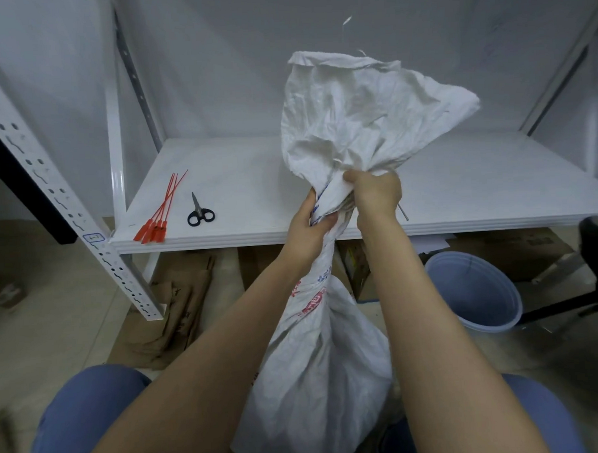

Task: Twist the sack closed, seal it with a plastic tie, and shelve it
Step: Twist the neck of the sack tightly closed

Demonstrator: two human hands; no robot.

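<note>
White woven sack (pixel 338 128), twisted neck, top flared

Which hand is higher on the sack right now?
The right hand, holding the sack just under its loose, flared top. The left hand grips the twisted neck below it.

Open shelf (pixel 477 184) spreads right of the scissors (pixel 200 214) and red ties (pixel 157 217), though the raised sack (pixel 354 114) seemingly overhangs its middle.
</note>
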